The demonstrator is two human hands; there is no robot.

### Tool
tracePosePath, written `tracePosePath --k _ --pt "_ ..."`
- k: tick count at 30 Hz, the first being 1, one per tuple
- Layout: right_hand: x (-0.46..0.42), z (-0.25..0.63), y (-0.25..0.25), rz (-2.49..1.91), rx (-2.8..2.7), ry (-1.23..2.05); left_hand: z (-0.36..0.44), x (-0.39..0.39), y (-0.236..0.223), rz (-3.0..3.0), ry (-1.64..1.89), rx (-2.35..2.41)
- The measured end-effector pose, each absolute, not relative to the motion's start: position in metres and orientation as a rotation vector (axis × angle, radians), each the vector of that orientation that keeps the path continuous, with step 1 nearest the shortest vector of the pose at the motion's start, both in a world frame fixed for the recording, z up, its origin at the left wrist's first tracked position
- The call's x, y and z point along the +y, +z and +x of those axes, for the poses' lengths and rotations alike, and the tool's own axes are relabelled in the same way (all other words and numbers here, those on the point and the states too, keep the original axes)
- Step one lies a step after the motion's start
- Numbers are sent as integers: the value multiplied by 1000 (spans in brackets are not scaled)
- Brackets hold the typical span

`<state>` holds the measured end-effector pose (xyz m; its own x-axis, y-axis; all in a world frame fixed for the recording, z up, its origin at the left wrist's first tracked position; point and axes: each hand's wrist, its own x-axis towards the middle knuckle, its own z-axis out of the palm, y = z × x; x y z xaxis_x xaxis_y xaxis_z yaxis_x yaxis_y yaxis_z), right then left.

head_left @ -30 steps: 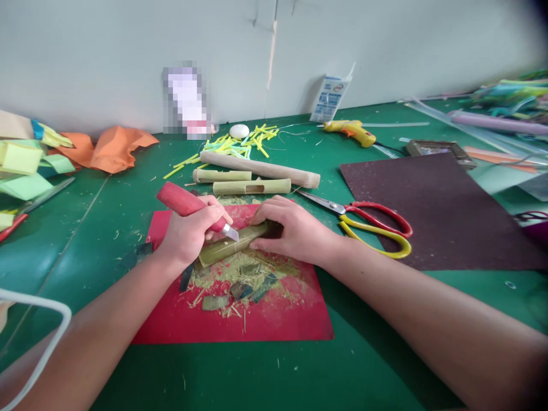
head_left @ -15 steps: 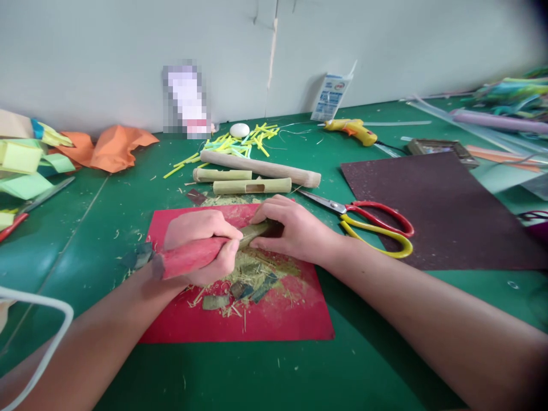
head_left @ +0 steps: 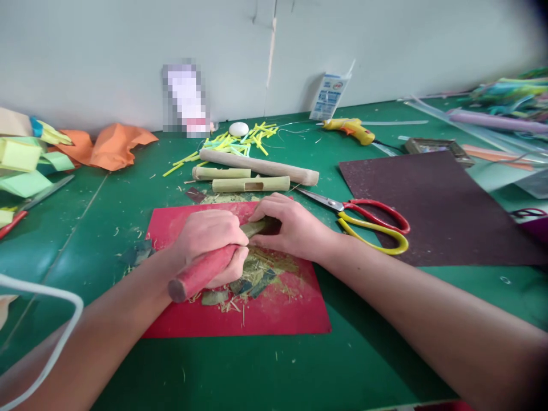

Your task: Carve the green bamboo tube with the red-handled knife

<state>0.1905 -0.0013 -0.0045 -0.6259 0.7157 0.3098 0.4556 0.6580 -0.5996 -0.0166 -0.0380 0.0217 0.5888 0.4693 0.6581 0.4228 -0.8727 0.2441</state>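
Observation:
My left hand [head_left: 212, 233] is closed around the thick red handle of a tool [head_left: 201, 274]; its working end is hidden by my fingers. Between my two hands lies a short greenish bamboo piece [head_left: 254, 228], gripped at its right end by my right hand [head_left: 295, 225]. Beneath them is a red sheet [head_left: 278, 322], strewn with bamboo shavings [head_left: 269, 265] and dark green chips. Just beyond the sheet, a bamboo tube with a rectangular notch [head_left: 276, 184] rests beside another cut bamboo piece [head_left: 222, 174] and a pale wooden rod [head_left: 261, 166].
Red-and-yellow-handled scissors [head_left: 372, 222] lie right of the sheet, partly over a dark brown board [head_left: 445, 211]. Farther back are a yellow glue gun [head_left: 351, 130], a leaning carton [head_left: 329, 96] and yellow straw pieces [head_left: 263, 137]. Orange paper [head_left: 122, 147] and a knife [head_left: 47, 193] are at left.
My left hand has shifted slightly right and turned, bringing the tool's red handle butt downward and toward me. My right hand keeps its hold on the bamboo piece.

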Motion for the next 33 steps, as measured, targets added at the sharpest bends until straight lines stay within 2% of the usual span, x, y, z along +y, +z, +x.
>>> tracePosePath --k 7,16,25,33 --pt "-6 191 -3 -910 -2348 607 -18 -38 16 2164 1107 1098" --pt "-4 191 -3 -936 -2356 647 -22 -24 9 1724 1060 1146" --pt "-1 191 -4 -926 -2336 694 -20 -41 23 2307 1102 1226" --pt "-1 191 -4 -915 -2342 708 -21 -37 22 2358 1073 1164"
